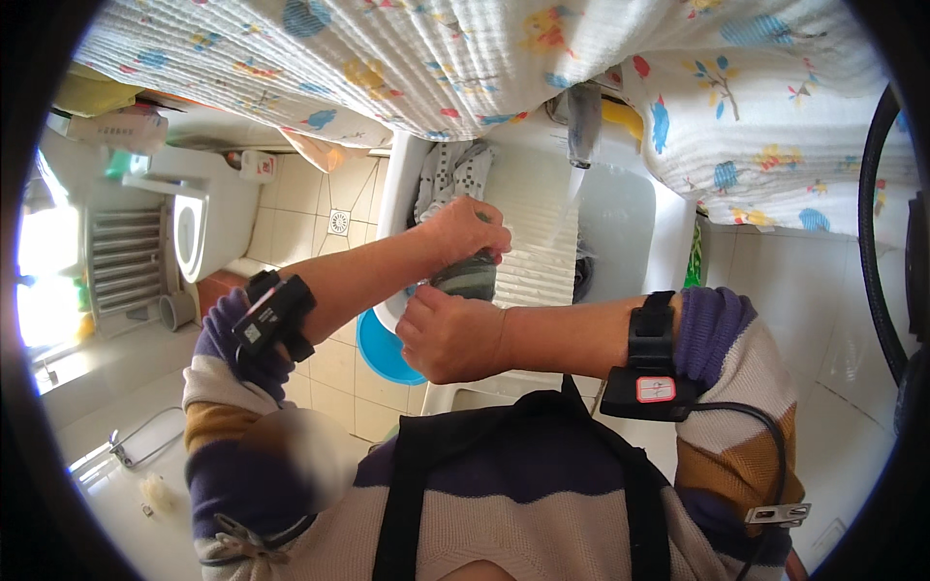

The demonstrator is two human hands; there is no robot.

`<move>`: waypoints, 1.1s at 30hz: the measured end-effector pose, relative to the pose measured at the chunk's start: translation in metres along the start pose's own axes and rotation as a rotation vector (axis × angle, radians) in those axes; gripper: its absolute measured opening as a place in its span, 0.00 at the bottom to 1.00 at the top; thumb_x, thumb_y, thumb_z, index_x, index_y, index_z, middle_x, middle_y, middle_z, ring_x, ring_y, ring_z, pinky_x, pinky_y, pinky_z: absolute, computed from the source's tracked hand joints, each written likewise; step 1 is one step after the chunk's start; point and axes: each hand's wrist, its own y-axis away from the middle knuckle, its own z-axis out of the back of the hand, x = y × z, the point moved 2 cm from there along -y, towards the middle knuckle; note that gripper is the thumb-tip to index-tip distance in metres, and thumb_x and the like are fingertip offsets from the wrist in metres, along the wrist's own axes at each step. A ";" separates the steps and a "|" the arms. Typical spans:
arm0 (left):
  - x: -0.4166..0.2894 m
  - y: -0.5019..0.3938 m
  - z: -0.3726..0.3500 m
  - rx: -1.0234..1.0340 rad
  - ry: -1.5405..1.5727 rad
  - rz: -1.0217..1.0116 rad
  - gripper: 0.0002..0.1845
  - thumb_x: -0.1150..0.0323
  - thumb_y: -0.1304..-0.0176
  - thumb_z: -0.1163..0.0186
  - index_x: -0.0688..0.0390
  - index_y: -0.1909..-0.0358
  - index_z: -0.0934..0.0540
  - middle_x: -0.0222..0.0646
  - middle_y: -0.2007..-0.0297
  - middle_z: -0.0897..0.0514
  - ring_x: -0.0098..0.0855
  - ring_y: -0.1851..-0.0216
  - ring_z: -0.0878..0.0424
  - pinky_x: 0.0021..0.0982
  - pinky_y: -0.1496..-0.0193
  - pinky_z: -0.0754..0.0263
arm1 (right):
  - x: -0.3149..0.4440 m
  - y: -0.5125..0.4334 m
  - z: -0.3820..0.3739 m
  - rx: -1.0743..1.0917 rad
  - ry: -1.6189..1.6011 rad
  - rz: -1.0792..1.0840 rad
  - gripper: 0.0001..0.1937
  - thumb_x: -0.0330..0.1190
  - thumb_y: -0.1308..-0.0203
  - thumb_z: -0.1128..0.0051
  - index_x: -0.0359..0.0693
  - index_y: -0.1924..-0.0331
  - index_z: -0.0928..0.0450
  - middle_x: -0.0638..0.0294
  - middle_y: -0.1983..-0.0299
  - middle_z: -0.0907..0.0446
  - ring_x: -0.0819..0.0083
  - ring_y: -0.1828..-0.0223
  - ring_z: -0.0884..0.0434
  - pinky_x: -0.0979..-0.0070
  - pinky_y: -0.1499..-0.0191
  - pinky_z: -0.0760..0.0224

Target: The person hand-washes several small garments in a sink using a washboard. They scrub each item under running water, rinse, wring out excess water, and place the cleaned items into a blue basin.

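A grey-green striped wet cloth is stretched between my two hands over a laundry sink. My left hand grips its far end, fingers curled in. Closer to my body, my right hand pinches the near edge. Beneath the cloth is the sink's ribbed washboard. Water runs from a metal faucet into the basin at the right. A dark cloth lies partly in that water. At the sink's left side rests a bunched white cloth with dark checks.
A patterned cloth curtain hangs across the far side. Below the sink's left edge is a blue basin on the tiled floor, near a floor drain. Farther left are a toilet and a white bottle.
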 end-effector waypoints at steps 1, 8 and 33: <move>0.004 0.000 -0.004 -0.010 -0.009 0.004 0.10 0.68 0.49 0.33 0.64 0.80 0.19 0.35 0.78 0.15 0.26 0.76 0.19 0.29 0.67 0.23 | 0.004 0.002 -0.005 0.006 0.017 0.012 0.09 0.37 0.61 0.40 0.42 0.84 0.26 0.57 0.76 0.25 0.62 0.74 0.27 0.63 0.65 0.29; 0.036 0.021 -0.015 -0.109 0.289 0.082 0.08 0.70 0.45 0.34 0.64 0.76 0.19 0.35 0.75 0.17 0.29 0.72 0.17 0.30 0.66 0.23 | 0.019 0.006 -0.012 0.021 -0.088 0.100 0.08 0.36 0.57 0.38 0.42 0.82 0.23 0.58 0.73 0.23 0.62 0.70 0.24 0.63 0.64 0.28; 0.489 0.224 -0.002 -1.501 1.051 0.427 0.29 0.57 0.44 0.23 0.63 0.50 0.23 0.42 0.57 0.19 0.37 0.61 0.17 0.38 0.64 0.19 | -0.111 0.077 -0.110 -0.072 -0.185 -1.247 0.15 0.31 0.37 0.40 0.35 0.49 0.21 0.42 0.54 0.17 0.43 0.50 0.19 0.55 0.48 0.26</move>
